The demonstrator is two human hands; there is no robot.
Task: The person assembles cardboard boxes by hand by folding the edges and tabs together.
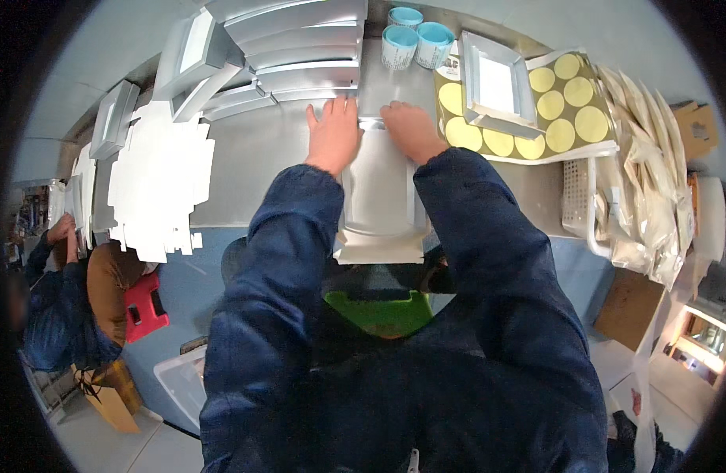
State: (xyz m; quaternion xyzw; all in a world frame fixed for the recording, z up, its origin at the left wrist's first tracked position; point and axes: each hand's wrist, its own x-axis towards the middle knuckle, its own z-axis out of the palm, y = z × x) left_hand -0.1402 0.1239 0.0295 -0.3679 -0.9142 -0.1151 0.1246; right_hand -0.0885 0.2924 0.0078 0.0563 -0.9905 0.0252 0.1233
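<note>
A shallow silver cardboard box (pixel 382 185), partly folded, lies in front of me. Its near flap (pixel 378 249) sticks out past the table edge. At its far left corner is my left hand (pixel 334 135), fingers stretched forward and somewhat apart, the inner side touching the box wall. My right hand (pixel 412 131) is at the far right corner, fingers bent over the wall; its thumb cannot be made out.
Stacked silver boxes (pixel 300 47) stand at the far left beside flat white cardboard blanks (pixel 158 173). Blue-topped rolls (pixel 399 47) are at the back. A silver frame-like box (pixel 498 83) rests on a round-sticker sheet (pixel 560 102). Packets fill a white basket (pixel 580 197). Another person (pixel 63 307) sits left.
</note>
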